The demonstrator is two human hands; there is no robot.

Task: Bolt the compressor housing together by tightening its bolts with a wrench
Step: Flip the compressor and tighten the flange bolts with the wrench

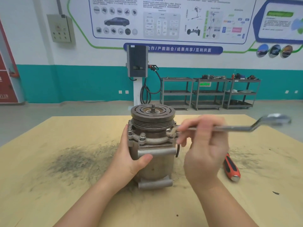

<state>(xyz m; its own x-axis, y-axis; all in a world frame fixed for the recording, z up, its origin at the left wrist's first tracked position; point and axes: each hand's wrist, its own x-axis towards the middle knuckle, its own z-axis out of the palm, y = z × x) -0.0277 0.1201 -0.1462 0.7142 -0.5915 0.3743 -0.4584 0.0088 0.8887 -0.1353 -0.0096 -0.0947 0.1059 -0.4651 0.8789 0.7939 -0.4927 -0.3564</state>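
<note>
A grey metal compressor [155,166] stands upright on the table, its dark grooved pulley [152,114] on top. Bolts sit in the flange below the pulley; one bolt [142,135] faces me. My left hand [131,154] grips the housing's left side, thumb across the front. My right hand [203,145] holds the shaft of a long offset ring wrench [232,128]. The wrench's ring end [170,131] sits over a bolt at the flange's right front. Its far end sticks out to the right, blurred.
The table [65,202] is covered in tan board with dark grime smears on the left and right. A red and black screwdriver [232,167] lies right of the compressor. Beyond the table are a charging post [136,63] and grey shelf carts [209,93].
</note>
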